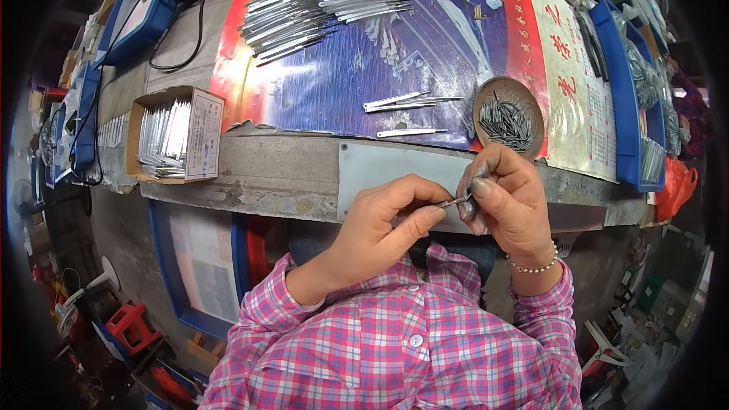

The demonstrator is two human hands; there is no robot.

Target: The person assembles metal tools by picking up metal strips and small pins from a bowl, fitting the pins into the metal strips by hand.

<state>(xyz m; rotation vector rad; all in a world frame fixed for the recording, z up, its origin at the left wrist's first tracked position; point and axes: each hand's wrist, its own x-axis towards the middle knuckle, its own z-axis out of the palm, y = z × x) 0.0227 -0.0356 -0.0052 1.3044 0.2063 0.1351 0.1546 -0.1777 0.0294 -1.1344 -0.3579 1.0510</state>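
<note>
Pink plaid sleeves (395,342) fill the foreground, above them the workbench (288,171) with its heap of metal strips (319,0). Both hands meet at the bench edge: left hand (380,220) and right hand (505,197) pinch a thin metal strip (453,202) between fingertips, just below a round dish of small pins (507,115).

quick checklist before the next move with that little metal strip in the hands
1. Left hand pinches the thin metal strip between thumb and forefinger: ok.
2. Right hand meets the strip's far end, fingers closed there: ok.
3. Whether a small pin is seated in the strip: cannot tell, too small and hidden by fingers.
4. Round dish of small dark pins sits just beyond the right hand, stocked: ok.
5. Three loose strips lie on the bench beyond the hands: ok.
6. Open cardboard box of strips at the left, upright: ok.
</note>
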